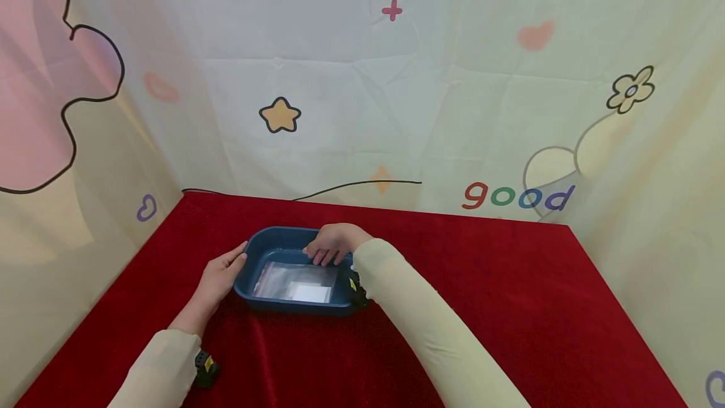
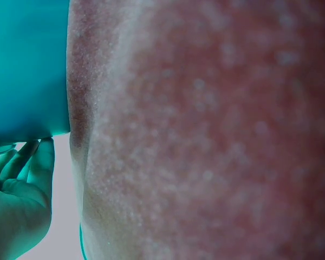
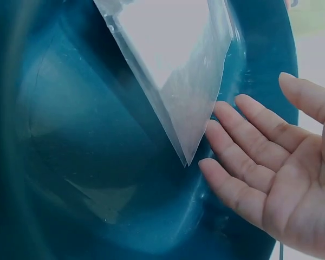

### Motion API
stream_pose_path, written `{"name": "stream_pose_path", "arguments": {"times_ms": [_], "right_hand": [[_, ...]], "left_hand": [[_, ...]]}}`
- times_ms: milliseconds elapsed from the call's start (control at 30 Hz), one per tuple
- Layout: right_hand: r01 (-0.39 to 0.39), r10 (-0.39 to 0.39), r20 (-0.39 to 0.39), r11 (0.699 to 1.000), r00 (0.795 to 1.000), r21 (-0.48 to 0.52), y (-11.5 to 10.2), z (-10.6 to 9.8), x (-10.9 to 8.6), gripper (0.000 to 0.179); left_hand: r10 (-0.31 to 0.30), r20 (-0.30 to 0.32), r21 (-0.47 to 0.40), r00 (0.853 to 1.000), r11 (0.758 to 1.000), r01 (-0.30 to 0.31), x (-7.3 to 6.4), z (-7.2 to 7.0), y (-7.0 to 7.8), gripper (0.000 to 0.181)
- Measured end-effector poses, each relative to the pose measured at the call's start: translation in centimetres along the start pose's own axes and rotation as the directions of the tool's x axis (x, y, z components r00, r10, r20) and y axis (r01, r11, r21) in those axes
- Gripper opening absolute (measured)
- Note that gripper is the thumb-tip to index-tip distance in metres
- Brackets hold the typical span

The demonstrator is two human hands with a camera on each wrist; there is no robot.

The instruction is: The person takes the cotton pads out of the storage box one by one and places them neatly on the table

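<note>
A blue plastic basin [image 1: 283, 307] stands on the red cloth. My left hand [image 1: 218, 276] holds it by the left side, thumb by the rim; in the left wrist view, fingertips meet its wall. Flat inside lies a clear plastic bag [image 1: 277, 274] with a white rectangular piece [image 1: 310, 293] showing in it. Over the far right part of the basin is my right hand [image 1: 337, 242], palm down. The right wrist view shows its fingers [image 3: 249, 146] spread and nearly straight, their tips right by the bag's pointed corner [image 3: 192, 119], gripping nothing.
Red velvet cloth [image 1: 498, 307] covers the table, with a few folds in front of the basin. Printed fabric curtains [image 1: 340, 112] rise behind the table and along both sides. A black wrist device [image 1: 357, 288] on my right arm overlaps the basin's right end.
</note>
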State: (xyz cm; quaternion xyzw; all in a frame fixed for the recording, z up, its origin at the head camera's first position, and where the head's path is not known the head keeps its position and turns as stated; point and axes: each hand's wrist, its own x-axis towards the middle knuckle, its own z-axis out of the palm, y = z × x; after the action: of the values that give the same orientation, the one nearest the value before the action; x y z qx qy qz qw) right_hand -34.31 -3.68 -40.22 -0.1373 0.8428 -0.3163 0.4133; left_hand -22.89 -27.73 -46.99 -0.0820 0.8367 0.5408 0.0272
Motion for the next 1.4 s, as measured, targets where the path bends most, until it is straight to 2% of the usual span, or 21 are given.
{"name": "stream_pose_path", "arguments": {"times_ms": [400,1033,1167,1400], "right_hand": [[-0.015,0.014,-0.017,1.000,1.000,-0.016,0.0,0.1,0.4,0.031],[-0.007,-0.019,-0.111,0.974,0.994,-0.228,-0.7,0.5,1.2,0.015],[-0.008,-0.014,-0.110,0.981,0.994,-0.194,-0.9,0.6,1.0,0.015],[-0.031,0.031,-0.047,1.000,0.998,-0.003,-1.2,0.5,0.5,0.014]], "left_hand": [[-0.010,-0.014,0.001,1.000,1.000,0.010,0.1,0.1,-0.1,0.053],[-0.006,-0.028,-0.009,1.000,1.000,0.005,-0.1,0.2,0.1,0.052],[-0.006,-0.023,-0.019,1.000,1.000,0.006,-0.1,0.2,0.1,0.052],[-0.011,-0.026,-0.019,1.000,1.000,0.010,0.1,0.2,0.0,0.053]]}}
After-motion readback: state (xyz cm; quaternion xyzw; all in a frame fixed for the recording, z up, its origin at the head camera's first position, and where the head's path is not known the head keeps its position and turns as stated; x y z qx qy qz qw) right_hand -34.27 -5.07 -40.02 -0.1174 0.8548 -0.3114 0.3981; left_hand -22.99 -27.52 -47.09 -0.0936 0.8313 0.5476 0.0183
